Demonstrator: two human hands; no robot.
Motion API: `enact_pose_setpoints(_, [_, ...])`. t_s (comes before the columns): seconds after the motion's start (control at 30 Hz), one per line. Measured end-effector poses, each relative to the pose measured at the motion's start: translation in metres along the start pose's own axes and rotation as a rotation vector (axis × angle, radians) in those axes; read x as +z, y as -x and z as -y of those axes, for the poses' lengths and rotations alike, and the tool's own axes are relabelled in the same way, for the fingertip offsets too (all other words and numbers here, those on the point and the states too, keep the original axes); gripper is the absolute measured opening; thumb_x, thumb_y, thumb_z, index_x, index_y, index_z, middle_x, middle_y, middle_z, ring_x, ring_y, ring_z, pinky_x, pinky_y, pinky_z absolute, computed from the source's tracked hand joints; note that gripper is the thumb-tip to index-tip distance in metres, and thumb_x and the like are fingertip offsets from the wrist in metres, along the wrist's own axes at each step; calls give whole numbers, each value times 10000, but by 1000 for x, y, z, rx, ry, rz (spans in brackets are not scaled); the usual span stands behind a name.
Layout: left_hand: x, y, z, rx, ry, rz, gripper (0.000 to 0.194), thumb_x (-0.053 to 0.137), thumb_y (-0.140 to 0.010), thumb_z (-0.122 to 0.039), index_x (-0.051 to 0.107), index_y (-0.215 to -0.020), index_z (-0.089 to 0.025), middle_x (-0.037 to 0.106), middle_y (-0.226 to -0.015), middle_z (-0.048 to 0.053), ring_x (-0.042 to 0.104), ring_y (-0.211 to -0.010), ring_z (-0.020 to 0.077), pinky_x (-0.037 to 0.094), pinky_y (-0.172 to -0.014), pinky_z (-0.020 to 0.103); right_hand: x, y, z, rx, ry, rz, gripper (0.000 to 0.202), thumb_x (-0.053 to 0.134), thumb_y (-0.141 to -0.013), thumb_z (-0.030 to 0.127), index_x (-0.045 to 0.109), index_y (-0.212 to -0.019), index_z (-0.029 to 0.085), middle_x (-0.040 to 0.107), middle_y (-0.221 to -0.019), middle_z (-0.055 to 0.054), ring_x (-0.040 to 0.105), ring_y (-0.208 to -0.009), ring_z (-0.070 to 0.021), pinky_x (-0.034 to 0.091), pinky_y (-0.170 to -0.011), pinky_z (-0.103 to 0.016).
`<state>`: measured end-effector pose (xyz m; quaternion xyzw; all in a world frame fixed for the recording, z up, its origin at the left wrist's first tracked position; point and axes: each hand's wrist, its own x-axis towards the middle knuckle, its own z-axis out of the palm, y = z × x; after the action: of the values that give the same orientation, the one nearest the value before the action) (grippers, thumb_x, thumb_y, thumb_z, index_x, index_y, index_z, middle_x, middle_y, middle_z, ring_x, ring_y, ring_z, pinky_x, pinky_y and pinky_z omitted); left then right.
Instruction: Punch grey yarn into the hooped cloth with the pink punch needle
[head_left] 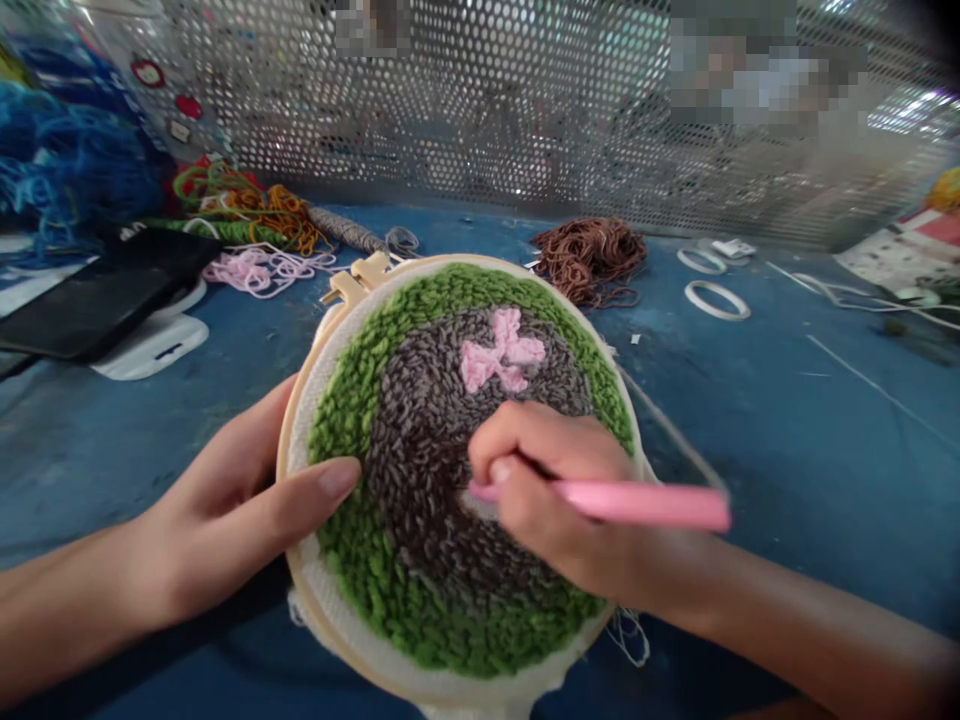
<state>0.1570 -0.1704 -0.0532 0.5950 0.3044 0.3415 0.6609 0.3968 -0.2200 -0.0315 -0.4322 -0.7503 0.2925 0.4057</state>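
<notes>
A round embroidery hoop (pixel 294 440) is tilted up in the middle, its fabric covered by a green yarn ring (pixel 349 400), a grey and dark brown centre (pixel 420 450) and a pink flower shape (pixel 501 350). My left hand (pixel 247 500) grips the hoop's left edge, thumb on the green loops and fingers hidden behind. In my right hand (pixel 555 480) is a pink punch needle (pixel 645 503), pinched near its tip, which points at the dark centre beside a small pale patch. A light strand of yarn (pixel 675 430) runs from the tool's back end toward the hoop's right edge.
Behind the hoop lies brown yarn (pixel 589 255); white rings (pixel 716 300) are to its right. A black phone (pixel 97 290), pink yarn (pixel 259 268) and blue yarn (pixel 67 165) sit at the left. A perforated metal panel (pixel 480 110) closes off the back of the blue table (pixel 720 400).
</notes>
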Motion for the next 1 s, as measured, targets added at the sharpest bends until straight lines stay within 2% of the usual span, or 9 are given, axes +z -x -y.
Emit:
enact_pose_setpoints(0.1, [0, 0, 0, -9, -12, -11, 562, 719, -878, -315, 547, -1402, -418, 693, -1320, -76, 557, -1331, 338, 665, -690, 224, 2, -1, 1, -61, 96, 44, 147, 503, -829, 98, 596, -746, 176, 580, -625, 35, 472, -552, -89, 401, -627, -271])
enact_pose_setpoints(0.27, [2, 0, 0, -7, 9, -16, 529, 703, -900, -328, 551, -1401, -403, 703, -1311, -64, 586, -1307, 320, 661, -672, 204, -7, 2, -8, 254, -388, -110, 223, 447, -851, 92, 546, -678, 193, 453, -517, 74, 357, -422, -58, 261, -395, -193])
enact_pose_setpoints(0.4, [3, 0, -1, -10, 22, -19, 559, 697, -899, -311, 529, -1429, -378, 704, -1318, -49, 569, -1320, 340, 665, -689, 229, -11, 6, -11, 299, -478, -173, 244, 424, -828, 67, 541, -655, 194, 468, -532, 67, 321, -410, -59, 216, -367, -196])
enact_pose_setpoints(0.5, [0, 2, 1, -12, 61, 21, 621, 696, -872, -255, 506, -1449, -388, 719, -1291, -49, 577, -1309, 351, 669, -722, 259, -8, 5, -5, 218, -331, -87, 222, 450, -826, 72, 538, -659, 190, 512, -579, 58, 366, -442, -56, 300, -431, -201])
enact_pose_setpoints(0.6, [-4, 5, 3, 15, 82, 91, 670, 677, -865, -225, 469, -1468, -431, 730, -1266, -55, 620, -1263, 344, 673, -714, 273, -2, 1, 2, -28, -23, 31, 160, 500, -783, 84, 559, -676, 187, 546, -585, 44, 435, -508, -80, 381, -564, -253])
enact_pose_setpoints(0.67, [-5, 7, 4, 20, 87, 109, 678, 669, -865, -229, 457, -1475, -434, 734, -1256, -49, 648, -1226, 342, 676, -696, 279, -1, 0, 3, -73, 63, 77, 147, 505, -771, 83, 574, -693, 186, 562, -591, 36, 461, -534, -93, 392, -592, -268])
enact_pose_setpoints(0.73, [-5, 7, 2, -16, 83, 90, 674, 675, -858, -236, 465, -1471, -422, 729, -1266, -43, 655, -1213, 346, 677, -719, 301, -3, 1, 1, 58, -75, 58, 176, 480, -800, 79, 567, -694, 189, 546, -580, 46, 452, -505, -81, 373, -526, -232])
enact_pose_setpoints(0.83, [-2, 5, 0, -61, 75, 43, 657, 698, -844, -254, 493, -1448, -410, 712, -1301, -44, 626, -1249, 356, 671, -769, 319, -9, 6, -6, 266, -393, -69, 239, 427, -833, 66, 539, -666, 196, 459, -514, 74, 366, -418, -58, 267, -397, -193])
enact_pose_setpoints(1.0, [-2, 2, 2, -16, 98, 85, 639, 685, -868, -250, 486, -1449, -428, 722, -1284, -45, 654, -1213, 354, 671, -763, 332, -13, 9, -8, 286, -467, -109, 247, 428, -820, 51, 536, -649, 193, 461, -532, 73, 339, -412, -51, 226, -377, -198])
